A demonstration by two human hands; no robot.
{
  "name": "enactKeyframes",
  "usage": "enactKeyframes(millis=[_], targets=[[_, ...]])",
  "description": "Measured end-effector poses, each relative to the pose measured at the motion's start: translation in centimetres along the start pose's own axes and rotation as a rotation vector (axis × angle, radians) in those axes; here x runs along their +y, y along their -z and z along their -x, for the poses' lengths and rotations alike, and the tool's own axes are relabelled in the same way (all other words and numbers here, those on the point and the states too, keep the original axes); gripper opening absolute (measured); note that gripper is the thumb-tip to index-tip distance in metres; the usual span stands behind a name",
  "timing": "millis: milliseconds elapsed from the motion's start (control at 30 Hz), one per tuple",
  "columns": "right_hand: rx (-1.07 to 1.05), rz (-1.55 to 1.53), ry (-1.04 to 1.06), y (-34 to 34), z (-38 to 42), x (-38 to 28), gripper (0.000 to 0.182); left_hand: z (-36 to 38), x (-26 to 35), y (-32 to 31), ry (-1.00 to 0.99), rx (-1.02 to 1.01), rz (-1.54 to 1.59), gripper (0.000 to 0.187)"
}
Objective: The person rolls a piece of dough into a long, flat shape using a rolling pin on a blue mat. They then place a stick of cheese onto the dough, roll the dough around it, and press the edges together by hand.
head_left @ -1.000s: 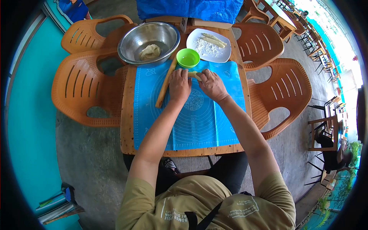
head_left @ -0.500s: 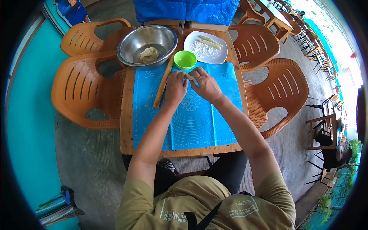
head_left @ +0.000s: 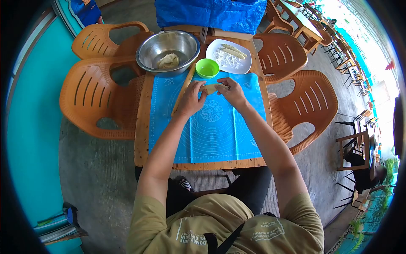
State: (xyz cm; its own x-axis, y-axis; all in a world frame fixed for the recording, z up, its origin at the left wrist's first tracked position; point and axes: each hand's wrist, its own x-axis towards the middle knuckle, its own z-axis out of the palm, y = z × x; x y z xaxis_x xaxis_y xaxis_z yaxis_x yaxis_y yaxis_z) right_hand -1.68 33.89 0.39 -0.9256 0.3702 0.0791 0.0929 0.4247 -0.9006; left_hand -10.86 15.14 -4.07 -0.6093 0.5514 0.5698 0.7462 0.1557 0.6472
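Note:
A small pale piece of dough (head_left: 210, 89) is stretched between my two hands over the upper part of the blue baking mat (head_left: 203, 139). My left hand (head_left: 193, 98) pinches its left end, and my right hand (head_left: 230, 92) grips the right end. Just beyond my hands stands a green bowl (head_left: 207, 68). A wooden rolling pin (head_left: 184, 91) lies beside my left hand, partly hidden by it. Behind, a steel bowl (head_left: 146, 62) holds a lump of dough (head_left: 168, 61). On a white plate (head_left: 245, 64), rolled dough strips (head_left: 233, 51) lie in white flour.
Orange plastic chairs (head_left: 97, 95) stand on both sides of the wooden table (head_left: 141, 139). A blue tarp (head_left: 211, 17) covers something at the far end. A teal wall is on the left; more tables and a seated person are to the right.
My hands have moved slightly apart, and more of the dough shows between them. The whole view has shifted a little.

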Motion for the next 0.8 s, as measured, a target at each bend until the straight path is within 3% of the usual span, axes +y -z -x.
enactKeyframes(millis=[67,233,433,567,600,633,800], targets=[[-0.018,-0.136,-0.115,0.0,0.4,-0.3,0.042,0.0,0.9,0.8,0.038,-0.02,0.032,0.032],[-0.057,-0.121,-0.157,0.5,2.3,-1.4,0.04,0.6,1.6,1.9,0.278,-0.207,0.267,0.033],[-0.107,-0.102,-0.177,0.6,4.4,-1.0,0.039,2.7,3.5,1.9,0.197,-0.245,0.086,0.042],[-0.148,-0.068,-0.246,1.3,6.3,-2.4,0.04,3.6,4.2,2.1,0.202,-0.297,0.13,0.045],[-0.144,-0.07,-0.243,1.4,6.8,-2.5,0.04,3.5,5.1,2.7,0.317,-0.395,0.196,0.045],[-0.188,-0.065,-0.248,1.7,7.3,-2.5,0.042,3.5,5.8,3.1,0.433,-0.491,0.262,0.044],[-0.409,-0.07,-0.193,2.9,10.4,-2.6,0.052,5.6,6.5,3.7,0.468,-0.613,0.368,0.042]])
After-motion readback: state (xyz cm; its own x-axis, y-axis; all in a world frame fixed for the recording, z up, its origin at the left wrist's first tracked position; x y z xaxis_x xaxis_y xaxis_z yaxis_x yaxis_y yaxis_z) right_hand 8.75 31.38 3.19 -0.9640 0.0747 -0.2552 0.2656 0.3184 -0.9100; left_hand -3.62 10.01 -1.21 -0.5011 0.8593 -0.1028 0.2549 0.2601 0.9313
